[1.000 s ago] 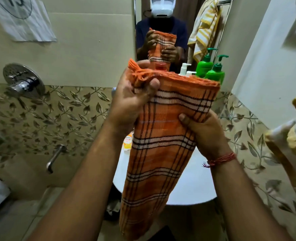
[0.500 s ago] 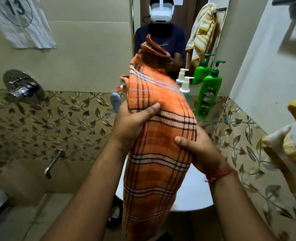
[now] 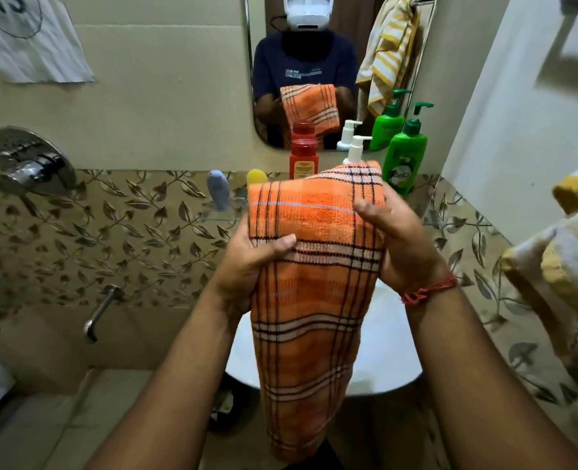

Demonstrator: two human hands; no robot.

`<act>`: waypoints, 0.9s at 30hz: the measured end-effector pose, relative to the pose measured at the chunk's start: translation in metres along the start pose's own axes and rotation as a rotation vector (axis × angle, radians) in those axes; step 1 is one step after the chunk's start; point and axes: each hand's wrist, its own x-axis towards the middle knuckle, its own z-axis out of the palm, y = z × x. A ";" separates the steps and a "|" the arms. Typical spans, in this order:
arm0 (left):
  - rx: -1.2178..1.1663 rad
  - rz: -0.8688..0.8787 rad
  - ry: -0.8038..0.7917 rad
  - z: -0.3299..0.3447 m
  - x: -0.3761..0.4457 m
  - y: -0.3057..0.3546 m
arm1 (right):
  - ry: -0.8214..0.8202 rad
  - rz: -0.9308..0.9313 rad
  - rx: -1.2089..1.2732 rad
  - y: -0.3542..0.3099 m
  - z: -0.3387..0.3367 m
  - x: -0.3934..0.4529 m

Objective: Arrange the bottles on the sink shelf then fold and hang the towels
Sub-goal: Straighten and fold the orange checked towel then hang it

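- Both hands grip the orange towel [image 3: 314,266] near its folded top: left hand [image 3: 247,266] pinches the left edge, right hand [image 3: 399,245] the right.
- Towel's long axis hangs straight down over the sink [image 3: 389,351].

A single head-worn wide-angle camera is looking forward and down, sitting close over the orange towel [image 3: 311,273] and the sink [image 3: 387,354], facing the wall mirror [image 3: 314,62], which is reflecting the wearer back; straight edges are bending toward the frame's borders
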 end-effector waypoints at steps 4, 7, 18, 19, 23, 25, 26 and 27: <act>0.068 0.163 0.139 0.019 0.015 0.014 | -0.093 0.072 -0.024 0.031 -0.012 -0.024; 0.156 0.203 0.143 0.017 0.024 0.029 | 0.028 0.019 -0.006 0.051 0.002 -0.029; 0.304 0.100 0.147 0.002 0.013 0.018 | 0.159 -0.078 -0.106 0.026 0.010 -0.013; 0.270 0.130 0.177 0.008 0.015 0.017 | 0.134 -0.073 -0.118 0.030 0.005 -0.016; 0.180 0.203 0.271 0.027 0.023 0.023 | -0.025 0.070 -0.181 0.053 -0.007 -0.032; 0.145 0.238 0.315 0.032 0.028 0.028 | -0.035 0.118 -0.171 0.067 -0.003 -0.038; 0.136 0.247 0.336 0.034 0.031 0.030 | -0.037 0.125 -0.167 0.074 0.000 -0.040; 0.129 0.254 0.352 0.035 0.033 0.033 | -0.046 0.126 -0.170 0.081 0.002 -0.041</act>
